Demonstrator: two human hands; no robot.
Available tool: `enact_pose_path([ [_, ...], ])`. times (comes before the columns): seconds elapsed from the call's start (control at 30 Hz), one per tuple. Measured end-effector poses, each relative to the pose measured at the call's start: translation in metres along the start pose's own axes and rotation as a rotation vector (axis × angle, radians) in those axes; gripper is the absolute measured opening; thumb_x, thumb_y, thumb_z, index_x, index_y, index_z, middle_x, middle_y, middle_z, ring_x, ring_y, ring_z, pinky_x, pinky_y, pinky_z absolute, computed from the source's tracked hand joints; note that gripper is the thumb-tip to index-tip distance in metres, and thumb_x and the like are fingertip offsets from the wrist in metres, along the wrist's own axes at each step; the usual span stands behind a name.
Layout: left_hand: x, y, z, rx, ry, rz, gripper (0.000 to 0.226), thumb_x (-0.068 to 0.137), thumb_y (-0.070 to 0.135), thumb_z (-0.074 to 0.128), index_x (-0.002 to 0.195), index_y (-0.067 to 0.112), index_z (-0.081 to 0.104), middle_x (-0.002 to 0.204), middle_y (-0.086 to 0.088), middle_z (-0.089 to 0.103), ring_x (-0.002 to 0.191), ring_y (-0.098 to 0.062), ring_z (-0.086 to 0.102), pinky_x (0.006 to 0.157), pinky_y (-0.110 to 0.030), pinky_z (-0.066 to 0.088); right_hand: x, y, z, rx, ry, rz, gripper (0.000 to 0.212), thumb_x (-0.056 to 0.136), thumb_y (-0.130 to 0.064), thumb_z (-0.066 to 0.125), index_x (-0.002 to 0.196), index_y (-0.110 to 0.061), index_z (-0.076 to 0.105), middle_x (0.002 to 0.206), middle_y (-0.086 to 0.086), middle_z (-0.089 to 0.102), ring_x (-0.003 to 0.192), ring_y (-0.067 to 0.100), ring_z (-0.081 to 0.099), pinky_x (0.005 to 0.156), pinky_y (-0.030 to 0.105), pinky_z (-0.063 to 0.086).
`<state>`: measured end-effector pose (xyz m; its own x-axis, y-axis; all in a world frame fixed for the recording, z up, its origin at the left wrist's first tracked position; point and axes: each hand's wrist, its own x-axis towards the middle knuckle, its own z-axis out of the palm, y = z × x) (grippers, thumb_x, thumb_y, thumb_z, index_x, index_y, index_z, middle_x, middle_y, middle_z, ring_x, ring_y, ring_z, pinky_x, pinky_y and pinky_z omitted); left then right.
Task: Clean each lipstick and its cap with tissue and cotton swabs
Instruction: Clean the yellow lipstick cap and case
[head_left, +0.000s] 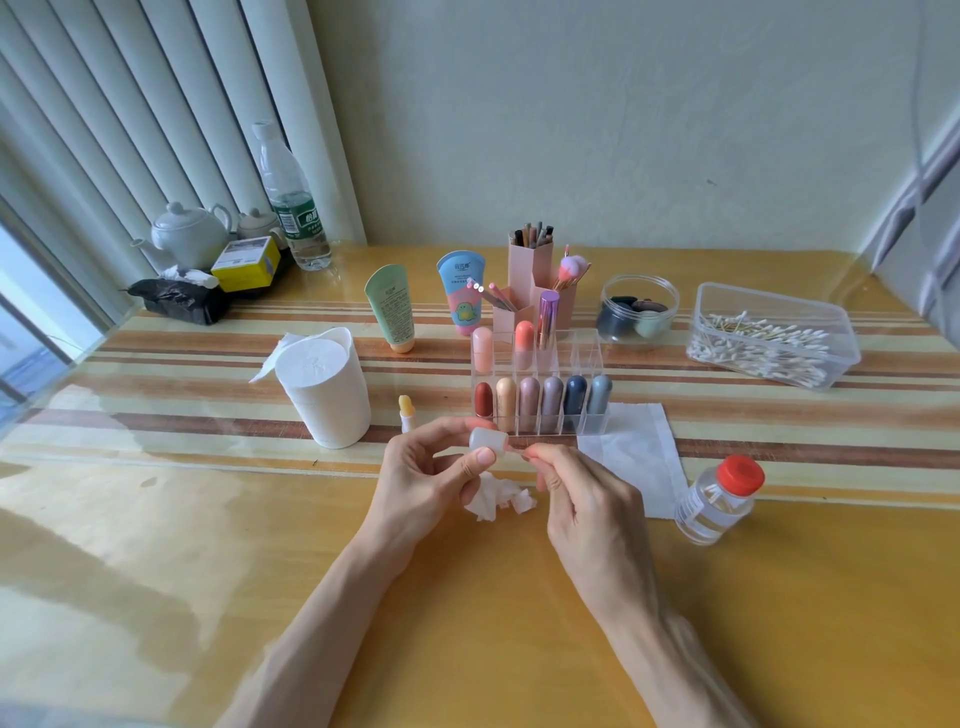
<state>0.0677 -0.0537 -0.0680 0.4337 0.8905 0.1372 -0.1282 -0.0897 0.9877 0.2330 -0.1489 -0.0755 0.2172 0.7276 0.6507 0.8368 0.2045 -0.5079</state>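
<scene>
My left hand (431, 475) grips a small frosted white lipstick cap (488, 440) between thumb and fingers, its open end turned to the right. My right hand (569, 486) pinches a thin cotton swab (519, 451) whose tip reaches into the cap. A crumpled tissue (501, 501) lies on the table just below both hands. The uncapped yellow lipstick (406, 413) stands upright to the left of the clear organizer (592, 421), which holds several capsule-shaped lipsticks. A flat tissue sheet (631, 449) lies to the right.
A white tissue roll (324, 387) stands at left. A clear bottle with a red cap (719, 501) lies at right. A clear box of cotton swabs (774, 338), a sponge jar (639, 309), pink brush holders (535, 283) and two tubes stand behind.
</scene>
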Motion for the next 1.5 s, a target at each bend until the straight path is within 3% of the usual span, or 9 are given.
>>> enact_pose_path([
  [0.27, 0.0028, -0.0054, -0.0025, 0.083, 0.022, 0.019, 0.026, 0.086, 0.02, 0.08, 0.109, 0.008, 0.076, 0.087, -0.006, 0.075, 0.051, -0.017, 0.051, 0.049, -0.026, 0.045, -0.0014, 0.0017, 0.0009, -0.011, -0.026, -0.044, 0.029, 0.089, 0.008, 0.075, 0.111, -0.011, 0.073, 0.085, -0.006, 0.069, 0.075, 0.007, 0.064, 0.066, 0.024, 0.057],
  [0.4, 0.0029, -0.0089, -0.0029, 0.137, -0.04, 0.037, 0.022, 0.089, 0.031, 0.084, 0.107, 0.02, 0.078, 0.087, -0.026, 0.072, 0.051, -0.02, 0.052, 0.05, -0.028, 0.046, 0.0003, 0.0021, -0.0015, -0.035, 0.023, -0.019, 0.017, 0.095, 0.0, 0.07, 0.109, -0.01, 0.073, 0.09, -0.004, 0.072, 0.08, 0.008, 0.066, 0.071, 0.02, 0.056],
  [0.57, 0.0034, -0.009, -0.0033, 0.12, -0.061, 0.036, 0.025, 0.085, 0.036, 0.084, 0.104, 0.022, 0.079, 0.088, -0.031, 0.07, 0.051, -0.022, 0.051, 0.051, -0.028, 0.045, 0.0008, 0.0014, -0.0014, -0.021, 0.048, 0.032, 0.014, 0.101, -0.012, 0.062, 0.11, -0.01, 0.073, 0.097, -0.004, 0.076, 0.086, 0.009, 0.071, 0.076, 0.022, 0.059],
  [0.73, 0.0013, -0.0038, -0.0026, 0.039, -0.025, 0.019, 0.026, 0.087, 0.018, 0.08, 0.109, 0.005, 0.076, 0.093, -0.014, 0.076, 0.05, -0.017, 0.049, 0.051, -0.025, 0.045, 0.0012, -0.0023, 0.0, 0.049, 0.03, 0.039, 0.017, 0.105, -0.021, 0.058, 0.113, -0.013, 0.071, 0.097, -0.008, 0.077, 0.081, 0.004, 0.071, 0.071, 0.018, 0.057],
  [0.93, 0.0016, -0.0022, -0.0019, 0.056, 0.035, 0.009, 0.027, 0.085, 0.02, 0.079, 0.108, 0.006, 0.077, 0.081, 0.001, 0.074, 0.049, -0.015, 0.049, 0.05, -0.025, 0.045, 0.0013, -0.0011, 0.0013, 0.061, -0.062, -0.002, 0.021, 0.104, -0.022, 0.055, 0.113, -0.013, 0.071, 0.099, -0.006, 0.076, 0.086, 0.005, 0.071, 0.076, 0.016, 0.057],
  [1.17, 0.0015, -0.0077, -0.0031, 0.152, -0.024, 0.019, 0.024, 0.089, 0.031, 0.083, 0.108, 0.016, 0.078, 0.078, -0.009, 0.072, 0.053, -0.019, 0.051, 0.053, -0.034, 0.045, 0.0019, -0.0016, -0.0006, 0.003, -0.016, -0.004, 0.019, 0.102, -0.016, 0.056, 0.111, -0.011, 0.072, 0.092, -0.007, 0.069, 0.084, 0.002, 0.061, 0.075, 0.011, 0.047],
  [1.33, 0.0011, -0.0066, -0.0015, 0.133, -0.062, 0.02, 0.023, 0.089, 0.026, 0.081, 0.107, 0.012, 0.078, 0.078, -0.005, 0.071, 0.052, -0.018, 0.052, 0.052, -0.025, 0.046, 0.0029, 0.0001, -0.003, 0.003, 0.016, 0.03, 0.022, 0.104, -0.022, 0.054, 0.112, -0.011, 0.071, 0.103, -0.006, 0.076, 0.095, 0.006, 0.07, 0.083, 0.014, 0.053],
  [1.5, 0.0016, -0.0059, -0.0015, 0.084, -0.045, 0.021, 0.024, 0.089, 0.025, 0.083, 0.108, 0.011, 0.078, 0.084, -0.009, 0.074, 0.051, -0.018, 0.051, 0.052, -0.024, 0.046, 0.0023, -0.0012, -0.0023, -0.01, -0.001, 0.062, 0.023, 0.106, -0.027, 0.052, 0.113, -0.015, 0.071, 0.105, -0.007, 0.077, 0.094, 0.006, 0.071, 0.081, 0.008, 0.047],
])
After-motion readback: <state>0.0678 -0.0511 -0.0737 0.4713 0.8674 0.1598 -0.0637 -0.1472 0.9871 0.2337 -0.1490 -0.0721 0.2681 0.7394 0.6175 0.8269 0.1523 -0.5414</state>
